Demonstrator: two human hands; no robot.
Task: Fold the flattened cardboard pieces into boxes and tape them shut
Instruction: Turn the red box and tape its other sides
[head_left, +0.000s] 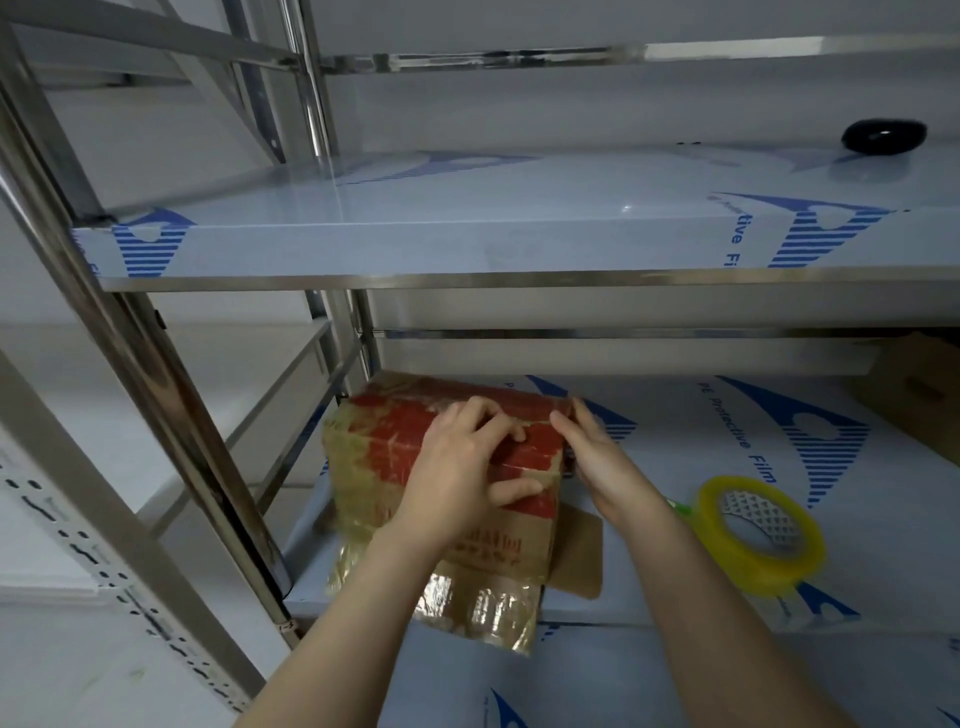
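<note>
Cardboard box (384, 457), red and tan under old shiny tape, is sitting at the left end of the lower film-covered shelf (675, 530), its bottom flaps (483, 608) hanging over the front edge. The left hand (457, 467) is gripping its top edge, fingers bent on top, thumb across the near face. The right hand (597, 457) is pressing fairly straight fingers against the right end. A yellow tape roll (748, 564) is lying near, to the right.
</note>
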